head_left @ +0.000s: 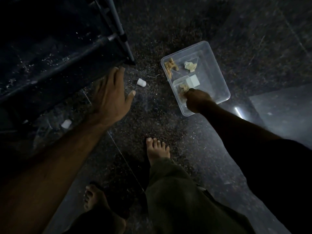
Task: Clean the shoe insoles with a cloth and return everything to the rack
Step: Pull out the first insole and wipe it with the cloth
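Note:
A clear plastic tub [217,70] sits on the dark floor at the right. Inside it lie a tan crumpled cloth [170,65], a pale crumpled cloth [190,66], a white block [193,81] and a smaller clear container [177,81]. My right hand [196,102] reaches into the tub and grips a third crumpled cloth [183,89] at the small container. My left hand [110,93] hovers with fingers spread beside the lower corner of the dark shoe rack [59,53], holding nothing. No shoes or insoles are discernible in the dim light.
A small white cap [141,82] lies on the floor between my hands, and another white piece [66,124] lies under the rack's edge. My bare feet [157,149] stand below. The speckled floor is dim.

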